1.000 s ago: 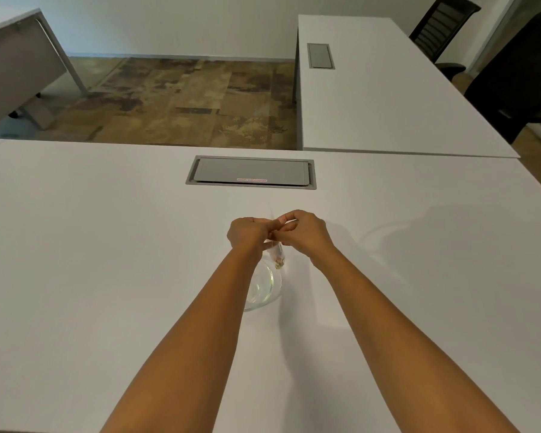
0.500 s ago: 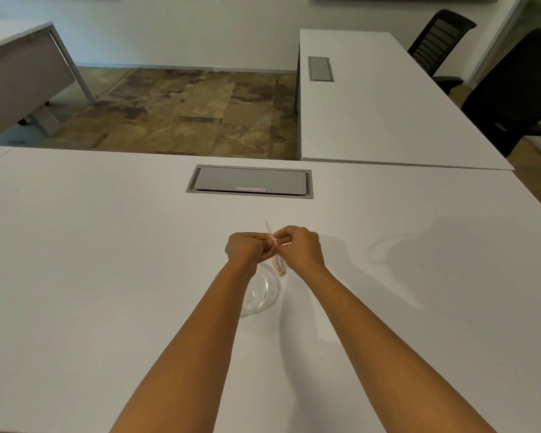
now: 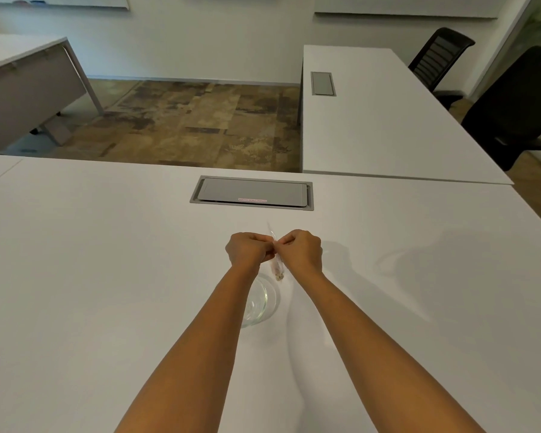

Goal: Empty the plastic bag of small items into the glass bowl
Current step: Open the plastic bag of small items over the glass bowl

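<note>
A small clear plastic bag (image 3: 277, 267) hangs between my two hands, with a few small brownish items at its bottom. My left hand (image 3: 246, 250) and my right hand (image 3: 301, 250) both pinch the bag's top edge, fingers closed, knuckles almost touching. The glass bowl (image 3: 260, 303) stands on the white table just below and nearer to me than the bag. My left forearm covers the bowl's left part. The bag's lower end hangs above the bowl's far rim.
A grey cable hatch (image 3: 252, 193) is set into the white table (image 3: 91, 276) beyond my hands. A second white table (image 3: 378, 120) stands at the back right with two black chairs (image 3: 509, 104) beside it. Another desk (image 3: 25, 85) is at the far left.
Both hands have stayed together on the bag's top. The head camera has tilted up a little, so hands and bowl sit lower in view.
</note>
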